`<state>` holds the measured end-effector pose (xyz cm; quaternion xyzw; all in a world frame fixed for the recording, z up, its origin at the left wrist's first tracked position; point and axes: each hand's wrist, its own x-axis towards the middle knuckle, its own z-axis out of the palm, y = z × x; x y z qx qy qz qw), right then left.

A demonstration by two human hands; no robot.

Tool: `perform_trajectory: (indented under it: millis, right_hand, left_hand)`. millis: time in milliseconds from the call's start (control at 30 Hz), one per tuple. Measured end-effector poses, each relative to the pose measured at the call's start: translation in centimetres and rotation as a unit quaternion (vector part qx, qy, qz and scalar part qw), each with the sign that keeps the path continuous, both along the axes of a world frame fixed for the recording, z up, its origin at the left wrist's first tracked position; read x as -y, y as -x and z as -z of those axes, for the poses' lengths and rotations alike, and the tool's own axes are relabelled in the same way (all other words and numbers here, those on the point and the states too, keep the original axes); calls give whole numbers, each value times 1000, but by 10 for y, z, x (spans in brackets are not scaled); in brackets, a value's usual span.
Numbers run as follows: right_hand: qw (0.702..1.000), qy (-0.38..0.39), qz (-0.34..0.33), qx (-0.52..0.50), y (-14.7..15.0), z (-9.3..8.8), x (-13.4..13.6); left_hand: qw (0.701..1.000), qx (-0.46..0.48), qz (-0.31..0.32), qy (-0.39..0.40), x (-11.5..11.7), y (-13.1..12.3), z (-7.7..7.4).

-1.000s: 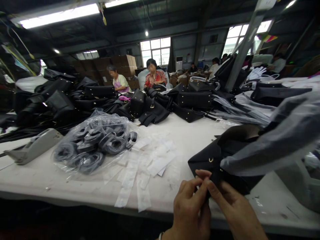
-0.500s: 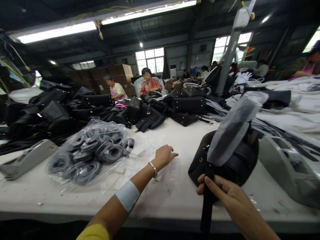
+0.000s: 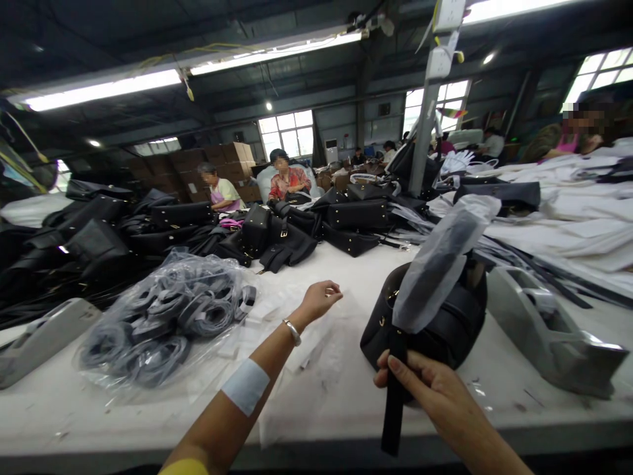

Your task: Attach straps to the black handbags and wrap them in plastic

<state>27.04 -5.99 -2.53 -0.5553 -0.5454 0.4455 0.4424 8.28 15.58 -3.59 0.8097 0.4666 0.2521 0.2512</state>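
Note:
My right hand is closed on a black strap of a black handbag. The bag rests tilted on the table, gold fittings facing me. A whitish translucent plastic sleeve covers a part that rises from its top. To the left of the bag, my left hand has its fingers drawn together at a thin clear plastic bag. That film spreads down to the table's front edge and is hard to make out. More thin white plastic pieces lie by my left wrist.
A big clear bag of rolled grey-black straps lies at left. Grey tape dispensers stand at far left and right. Black handbags are heaped across the back, beside a metal post. Several people sit beyond.
The whole view has shifted a little. My left fingers have come together from a looser spread, and the clear film now reaches nearer the front edge. My right hand keeps hold of the strap.

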Motion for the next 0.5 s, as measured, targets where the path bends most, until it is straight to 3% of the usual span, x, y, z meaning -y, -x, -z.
perform_trajectory:
  millis: [200, 333, 500]
  right_hand:
    - [999, 7, 7, -46, 1, 5, -4]
    - [992, 10, 11, -127, 4, 5, -3]
    - [976, 34, 6, -214, 12, -2, 3]
  left_hand:
    - [994, 104, 14, -25, 20, 5, -32]
    - [985, 141, 45, -83, 71, 18, -45]
    - [954, 26, 117, -276, 141, 37, -34]
